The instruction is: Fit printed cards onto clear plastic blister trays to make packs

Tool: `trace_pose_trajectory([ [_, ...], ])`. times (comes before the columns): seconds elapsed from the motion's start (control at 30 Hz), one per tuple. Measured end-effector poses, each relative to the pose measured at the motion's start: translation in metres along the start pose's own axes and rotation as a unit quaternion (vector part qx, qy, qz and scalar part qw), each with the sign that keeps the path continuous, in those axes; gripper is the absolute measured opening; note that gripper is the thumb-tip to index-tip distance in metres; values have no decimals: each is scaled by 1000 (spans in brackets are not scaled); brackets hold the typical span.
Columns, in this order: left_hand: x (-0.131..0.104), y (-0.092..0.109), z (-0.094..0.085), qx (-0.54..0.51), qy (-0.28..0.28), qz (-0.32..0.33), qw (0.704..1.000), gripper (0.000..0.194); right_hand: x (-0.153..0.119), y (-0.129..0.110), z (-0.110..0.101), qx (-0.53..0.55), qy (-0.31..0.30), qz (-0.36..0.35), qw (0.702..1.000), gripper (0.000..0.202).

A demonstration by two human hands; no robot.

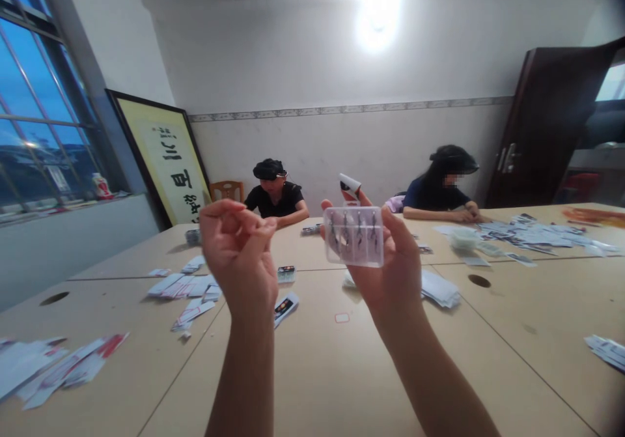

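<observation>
Right fingers (400, 230) pinch a clear box (367, 256) (dark, slim pieces (360, 223) inside) — left fingers (264, 228) pressed together.

The right hand (400, 269) is partly hidden by the clear case (353, 236); the window (41, 92) is cut off at left.

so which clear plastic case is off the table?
The divided clear case held up in the right hand; others, like the dark-labelled case, rest on the table.
</observation>
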State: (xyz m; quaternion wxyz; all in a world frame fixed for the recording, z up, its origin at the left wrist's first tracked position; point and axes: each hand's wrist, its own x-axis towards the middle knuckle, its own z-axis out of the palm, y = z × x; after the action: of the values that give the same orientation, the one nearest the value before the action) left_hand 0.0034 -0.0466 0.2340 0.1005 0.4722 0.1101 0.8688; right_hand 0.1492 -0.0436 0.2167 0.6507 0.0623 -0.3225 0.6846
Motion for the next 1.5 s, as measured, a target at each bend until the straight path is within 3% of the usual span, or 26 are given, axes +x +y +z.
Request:
trace_pose_trajectory([
  [0.1,5,-8,-5,-27,-82,-122,989,37,2,-4,-2,-15,23,-18,999,31],
  [0.17,5,-15,-7,-31,-129,-165,977,37,3,-6,-4,-23,44,-29,998,31],
  [0.37,-12,-47,-8,156,-258,-252,920,16,8,-19,-12,-44,57,-53,996,25],
  [0.47,-23,-62,-7,198,-298,-276,892,5,10,-25,-14,-64,64,-56,994,24],
  [0.7,-25,-62,-4,222,-376,-268,859,21,10,-28,-14,-96,59,-63,992,24],
  [0.8,-24,-59,-4,231,-381,-256,858,32,10,-29,-13,-91,67,-64,992,22],
  [1.0,-22,-57,-9,251,-338,-236,876,52,8,-30,-13,-81,82,-60,991,23],
  [1.07,-18,-56,-10,212,-339,-239,885,51,8,-30,-13,-88,81,-58,991,25],
  [1.2,-13,-50,-10,157,-338,-224,901,29,9,-27,-12,-85,78,-50,992,26],
  [1.3,-16,-41,-4,165,-308,-217,911,36,11,-21,-12,-77,89,-52,992,27],
  [1.5,-28,-24,11,100,-325,-345,875,70,18,-1,-16,-93,82,-67,990,34],
])
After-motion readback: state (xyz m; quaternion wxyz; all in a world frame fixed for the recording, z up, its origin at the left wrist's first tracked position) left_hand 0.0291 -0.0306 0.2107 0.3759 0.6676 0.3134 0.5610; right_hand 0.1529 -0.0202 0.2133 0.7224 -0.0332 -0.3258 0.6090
